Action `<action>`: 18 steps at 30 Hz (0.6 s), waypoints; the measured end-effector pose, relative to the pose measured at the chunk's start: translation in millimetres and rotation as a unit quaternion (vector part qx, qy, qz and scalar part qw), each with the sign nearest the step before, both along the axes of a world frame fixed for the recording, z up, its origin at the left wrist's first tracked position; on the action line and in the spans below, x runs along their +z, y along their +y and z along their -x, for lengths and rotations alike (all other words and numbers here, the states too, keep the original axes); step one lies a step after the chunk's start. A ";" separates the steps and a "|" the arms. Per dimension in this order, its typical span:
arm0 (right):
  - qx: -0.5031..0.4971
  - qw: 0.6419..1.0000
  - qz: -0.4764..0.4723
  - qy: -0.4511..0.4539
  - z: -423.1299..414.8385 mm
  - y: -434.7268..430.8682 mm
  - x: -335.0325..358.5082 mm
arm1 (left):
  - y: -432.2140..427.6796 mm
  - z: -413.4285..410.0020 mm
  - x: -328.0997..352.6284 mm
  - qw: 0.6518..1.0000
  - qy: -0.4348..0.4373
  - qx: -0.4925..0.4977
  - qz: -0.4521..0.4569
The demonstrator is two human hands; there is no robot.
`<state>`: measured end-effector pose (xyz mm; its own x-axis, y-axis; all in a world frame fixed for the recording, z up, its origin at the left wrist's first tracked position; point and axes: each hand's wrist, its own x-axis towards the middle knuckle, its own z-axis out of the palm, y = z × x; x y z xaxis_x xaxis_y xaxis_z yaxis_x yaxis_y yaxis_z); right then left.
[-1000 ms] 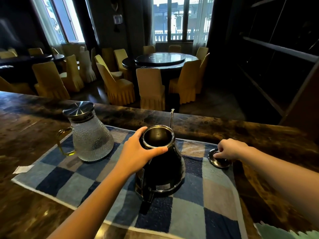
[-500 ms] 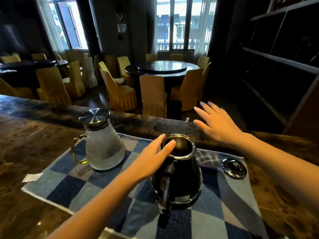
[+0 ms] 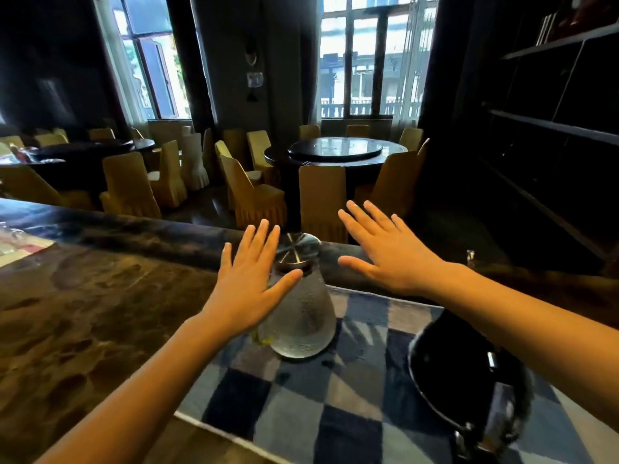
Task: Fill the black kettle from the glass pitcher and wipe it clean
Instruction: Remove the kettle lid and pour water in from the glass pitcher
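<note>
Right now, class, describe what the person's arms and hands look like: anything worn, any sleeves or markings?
The left hand and right hand are bare: no gloves, rings, watch or bracelet show. Both arms are uncovered to the frame's edge, no sleeve or marking in view.

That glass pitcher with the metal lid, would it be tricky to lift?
Probably fragile: the pitcher looks like textured glass. Its wide base on the towel should resist tipping. The lid seems to sit loose on top, so it might slide off when tilted.
</note>
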<state>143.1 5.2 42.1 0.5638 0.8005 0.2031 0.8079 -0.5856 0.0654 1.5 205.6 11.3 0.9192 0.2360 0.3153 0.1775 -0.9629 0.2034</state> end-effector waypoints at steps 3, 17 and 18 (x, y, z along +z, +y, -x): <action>-0.010 0.999 -0.003 0.034 16.3 14.0 -3.4 | 32.7 4.3 -11.4 0.998 0.030 0.008 0.051; -0.013 0.856 -0.112 0.505 83.9 83.1 -59.4 | 64.7 -20.2 -65.4 0.904 0.138 -0.107 0.390; -0.026 0.834 -0.127 0.536 87.2 89.1 -64.5 | 64.6 -19.1 -67.6 0.896 0.143 -0.120 0.402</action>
<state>55.9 94.3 -22.4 0.5631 0.7770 -0.2813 0.2943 -0.5067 -0.8103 20.6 270.3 -56.3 0.9900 0.0656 -0.1247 0.1403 -0.5429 0.8280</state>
